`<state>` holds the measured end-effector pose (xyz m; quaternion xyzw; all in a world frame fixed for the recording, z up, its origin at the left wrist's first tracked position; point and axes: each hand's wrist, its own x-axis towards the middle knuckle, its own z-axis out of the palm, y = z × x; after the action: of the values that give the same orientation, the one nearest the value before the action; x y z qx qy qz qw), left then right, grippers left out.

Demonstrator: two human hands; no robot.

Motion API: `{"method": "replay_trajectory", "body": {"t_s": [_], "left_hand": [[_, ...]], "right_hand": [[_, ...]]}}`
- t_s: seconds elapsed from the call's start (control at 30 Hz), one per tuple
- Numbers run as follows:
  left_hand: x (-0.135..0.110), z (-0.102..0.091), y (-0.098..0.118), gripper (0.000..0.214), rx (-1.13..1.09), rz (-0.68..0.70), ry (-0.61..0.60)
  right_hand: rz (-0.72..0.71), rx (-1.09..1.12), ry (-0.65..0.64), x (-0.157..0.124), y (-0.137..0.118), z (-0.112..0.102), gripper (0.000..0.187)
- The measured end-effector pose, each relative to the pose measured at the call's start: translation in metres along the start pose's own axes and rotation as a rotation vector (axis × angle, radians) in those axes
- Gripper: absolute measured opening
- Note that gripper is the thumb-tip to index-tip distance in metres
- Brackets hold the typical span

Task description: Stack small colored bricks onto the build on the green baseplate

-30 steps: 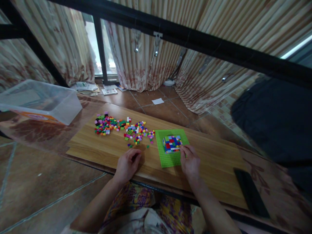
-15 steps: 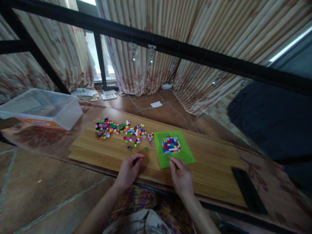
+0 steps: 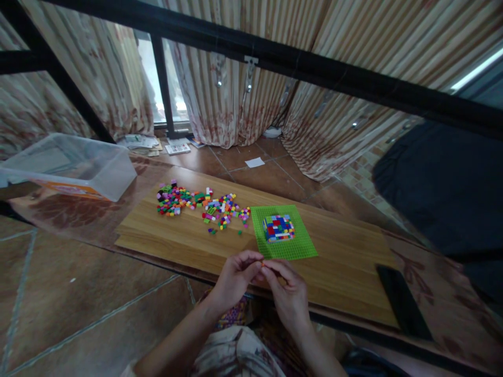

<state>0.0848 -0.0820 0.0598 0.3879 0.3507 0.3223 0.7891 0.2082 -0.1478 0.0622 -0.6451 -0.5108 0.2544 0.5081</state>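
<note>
my left hand (image 3: 234, 280) and right hand (image 3: 290, 293) meet fingertip to fingertip over the near edge of the worktop (image 3: 346, 272), raised a little off the wood. the fingers of both are pressed together on a tiny orange brick (image 3: 262, 265) that shows only as a speck between them, too small to tell which way its long side runs. just beyond the fingers, away from me and a touch to the right, lies the green baseplate (image 3: 288, 248) with its patch of red, blue and white bricks (image 3: 278, 228) near the far side. my right hand is the nearer one to it. the loose bricks (image 3: 196, 201) are scattered well off to the left and further back, on my left hand's side. a clear bin (image 3: 78, 167) sits beyond them, and a black phone (image 3: 403, 309) lies far right.
</note>
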Motion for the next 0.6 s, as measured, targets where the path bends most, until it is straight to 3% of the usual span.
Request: {"method": "replay_trajectory", "body": {"t_s": [0.17,0.33,0.43,0.6], "left_hand": [[0.007,-0.012,-0.007,0.03,0.154,0.08,0.029],[0.021,-0.061,-0.002,0.019,0.714,0.419,0.297],[0.027,-0.082,0.003,0.018,0.936,0.523,0.366],[0.027,-0.084,0.002,0.02,1.072,0.559,0.355]], "right_hand": [[-0.034,-0.087,0.098,0.012,0.009,-0.016,0.017],[-0.097,-0.208,0.22,0.045,0.032,-0.047,0.021],[-0.106,-0.286,0.236,0.067,0.044,-0.058,0.026],[-0.157,-0.421,0.201,0.088,0.055,-0.056,0.032]]}}
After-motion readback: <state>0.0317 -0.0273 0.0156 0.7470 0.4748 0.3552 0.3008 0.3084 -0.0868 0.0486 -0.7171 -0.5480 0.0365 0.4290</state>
